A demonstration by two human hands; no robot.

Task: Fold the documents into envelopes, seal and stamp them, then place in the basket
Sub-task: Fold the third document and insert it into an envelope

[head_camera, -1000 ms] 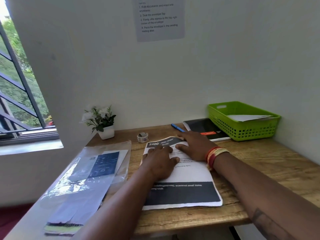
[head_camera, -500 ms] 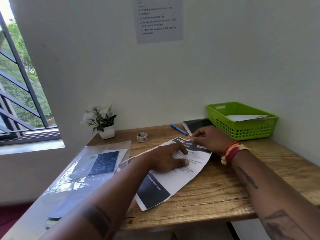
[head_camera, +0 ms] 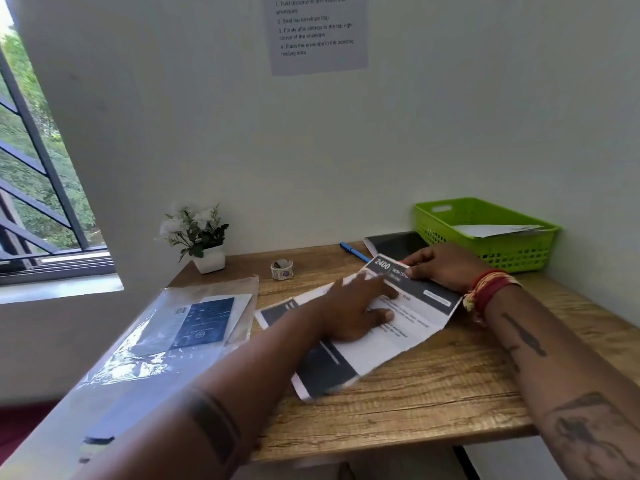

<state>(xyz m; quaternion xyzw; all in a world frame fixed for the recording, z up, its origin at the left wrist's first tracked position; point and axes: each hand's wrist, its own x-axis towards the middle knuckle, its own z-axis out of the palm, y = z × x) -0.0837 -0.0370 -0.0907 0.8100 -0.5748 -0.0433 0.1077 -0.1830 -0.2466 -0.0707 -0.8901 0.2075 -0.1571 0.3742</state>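
Observation:
A printed document (head_camera: 391, 344) with black bands lies skewed on the wooden desk (head_camera: 450, 386). My left hand (head_camera: 356, 311) presses flat on its middle with fingers spread. My right hand (head_camera: 440, 268) pinches the document's far corner by the "2400" heading, thumb on top. A green basket (head_camera: 485, 233) stands at the back right with a white envelope (head_camera: 498, 230) inside. A small stamp roll (head_camera: 282, 269) sits behind the document.
A clear plastic sleeve (head_camera: 166, 341) with papers lies on the left and overhangs the desk edge. A blue pen (head_camera: 353, 251) and a dark notebook (head_camera: 394, 244) lie near the basket. A potted plant (head_camera: 201, 237) stands at the back left.
The document has been turned from square to skewed, its top swung right. My right hand went from lying flat on it to pinching its far corner. My left hand stays pressed on it.

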